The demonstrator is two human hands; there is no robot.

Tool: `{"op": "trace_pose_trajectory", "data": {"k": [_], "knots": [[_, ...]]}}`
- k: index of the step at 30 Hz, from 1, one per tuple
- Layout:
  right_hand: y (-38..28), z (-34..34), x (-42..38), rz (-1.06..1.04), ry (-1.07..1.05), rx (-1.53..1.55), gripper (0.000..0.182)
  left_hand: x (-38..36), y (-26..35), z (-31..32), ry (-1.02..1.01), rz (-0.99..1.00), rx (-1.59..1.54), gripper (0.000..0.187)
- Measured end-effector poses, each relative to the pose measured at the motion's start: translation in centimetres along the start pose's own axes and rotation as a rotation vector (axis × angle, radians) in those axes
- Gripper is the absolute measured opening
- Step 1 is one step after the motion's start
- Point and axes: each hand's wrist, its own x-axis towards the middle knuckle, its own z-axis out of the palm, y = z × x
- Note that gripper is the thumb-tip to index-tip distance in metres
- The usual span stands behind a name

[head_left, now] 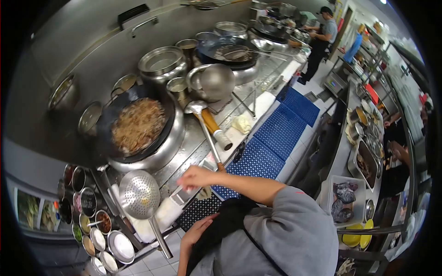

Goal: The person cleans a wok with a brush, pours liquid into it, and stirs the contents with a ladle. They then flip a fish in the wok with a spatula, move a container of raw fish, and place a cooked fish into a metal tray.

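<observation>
My right hand (195, 177) is over the stove's front edge with its fingers curled together, just above a small metal box-like fitting (182, 196). Whatever it may hold is too small to make out. Fingers extended, my left hand (199, 230) rests against my black apron and holds nothing. A wok (102, 120) at the left contains bubbling brown food (139, 123). The perforated skimmer (139, 194) lies at the stove's front left, its handle jutting past the edge. Beyond my right hand, a ladle (197, 108) lies with its wooden handle end near my forearm.
Seasoning containers (120, 246) crowd the lower left. A second wok (221, 50) and a lidded-looking pot (161, 60) stand farther along. Blue mats (258, 161) cover the aisle floor. Another person (324, 34) stands at the far stove. A counter with a plastic bin (326, 195) runs along the right.
</observation>
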Motion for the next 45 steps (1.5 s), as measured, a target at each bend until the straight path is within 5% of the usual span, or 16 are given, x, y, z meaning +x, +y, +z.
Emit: {"op": "trace_pose_trajectory", "data": {"k": [2,8,12,16,19,23,31,39,45], "knots": [[-1.0,-6.3,-2.9,0.053,0.205,-0.013,0.046,1.8,2.4,-0.2,-0.052,0.033,0.092,0.042],[0.9,-26.0,-12.7,-0.062,0.856,-0.193,0.026,11.4,12.0,1.8,-0.232,-0.029,0.294,0.044],[0.7,-36.3,-22.4,0.209,1.02,-0.652,0.041,20.5,16.3,4.6,-0.36,0.024,0.178,0.049],[2.7,-43.0,-30.9,0.404,1.223,-0.526,0.066,30.1,19.9,8.9,-0.546,0.006,0.189,0.05],[5.7,-46.8,-34.8,0.389,1.35,-0.477,0.06,36.6,21.7,12.5,-0.635,-0.03,0.207,0.048],[5.6,-48.4,-39.2,0.433,1.344,-0.541,0.044,43.8,21.0,16.0,-0.66,0.061,0.393,0.044],[1.4,-47.8,-44.9,0.466,1.302,-0.305,0.036,51.6,23.2,22.0,-0.892,-0.156,0.481,0.033],[0.2,-47.6,-50.2,0.498,1.514,-0.439,0.036,59.4,24.8,25.9,-1.115,-0.113,0.48,0.037],[-2.1,-41.5,-53.8,0.531,1.705,-0.4,0.035,67.2,25.5,29.8,-1.261,-0.201,0.332,0.036]]}}
